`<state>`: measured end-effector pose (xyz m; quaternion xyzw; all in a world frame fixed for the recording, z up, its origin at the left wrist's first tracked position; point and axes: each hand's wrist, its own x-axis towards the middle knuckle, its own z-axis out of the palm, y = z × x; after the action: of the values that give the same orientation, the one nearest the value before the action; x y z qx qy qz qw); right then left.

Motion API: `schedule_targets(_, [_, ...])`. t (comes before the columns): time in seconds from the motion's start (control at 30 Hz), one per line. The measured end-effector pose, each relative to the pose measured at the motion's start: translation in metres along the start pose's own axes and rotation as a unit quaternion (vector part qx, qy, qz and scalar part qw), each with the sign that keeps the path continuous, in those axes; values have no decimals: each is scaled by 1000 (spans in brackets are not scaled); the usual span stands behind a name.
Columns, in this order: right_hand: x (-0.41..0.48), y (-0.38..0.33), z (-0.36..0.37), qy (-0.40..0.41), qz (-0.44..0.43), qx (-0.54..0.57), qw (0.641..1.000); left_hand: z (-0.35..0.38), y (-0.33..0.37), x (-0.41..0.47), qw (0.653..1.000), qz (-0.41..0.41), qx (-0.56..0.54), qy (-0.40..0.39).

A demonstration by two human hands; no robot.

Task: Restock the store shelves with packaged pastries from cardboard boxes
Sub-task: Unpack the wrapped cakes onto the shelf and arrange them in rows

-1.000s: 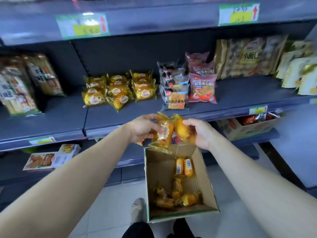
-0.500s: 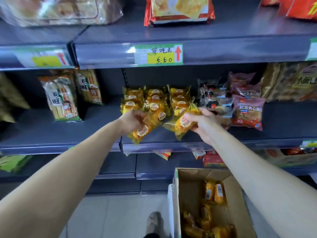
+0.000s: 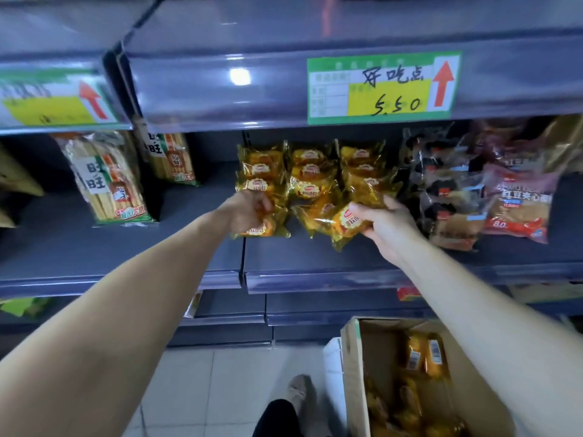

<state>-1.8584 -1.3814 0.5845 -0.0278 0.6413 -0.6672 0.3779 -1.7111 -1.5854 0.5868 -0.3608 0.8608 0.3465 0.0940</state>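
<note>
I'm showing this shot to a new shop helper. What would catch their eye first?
Both arms reach to the middle shelf, where the left hand grips one yellow pastry pack and the right hand pinches another in front of the yellow stacks. Above is a green price tag with a red arrow; lower right, an open cardboard box holds more packs.

Both arms are bare and reaching forward and up, the left arm (image 3: 142,294) from the lower left and the right arm (image 3: 473,304) from the lower right. The left hand (image 3: 249,212) is knuckles-up, fingers curled down around a pastry packet (image 3: 260,230). The right hand (image 3: 389,227) is angled inward – thumb on top, fingers underneath – pinching a second pastry packet (image 3: 347,222).
</note>
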Motion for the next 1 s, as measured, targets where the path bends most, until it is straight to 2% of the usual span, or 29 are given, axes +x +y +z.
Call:
schedule_targets(0.13, [5, 5, -2, -4, 11, -7, 1000, 0, -8, 8, 995, 1, 82, 49])
schedule_targets(0.23, [11, 12, -5, 14, 12, -42, 999, 2, -5, 9, 975, 35, 190, 111])
schedule_targets(0.3, [15, 15, -7, 30, 13, -60, 998, 7, 0, 9, 966, 43, 222, 127])
schedule_targets(0.4, [20, 15, -12, 36, 17, -55, 998, 17, 18, 6, 968, 83, 186, 146])
schedule_targets(0.5, [22, 13, -16, 30, 13, -50, 998, 30, 41, 7, 982, 101, 115, 114])
schedule_targets(0.6, [22, 12, -22, 22, 29, -55, 998, 41, 54, 15, 973, 66, 204, 83])
schedule_targets(0.7, [20, 12, -27, 11, 42, -65, 997, 43, 62, 23, 951, 65, 284, 106])
schedule_targets(0.87, [24, 18, -17, -12, 73, -67, 995, 36, 63, 35, 945, 115, 272, 143])
schedule_targets(1.0, [35, 25, 7, -8, 83, -78, 993, 28, 55, 40, 954, 104, 234, 152])
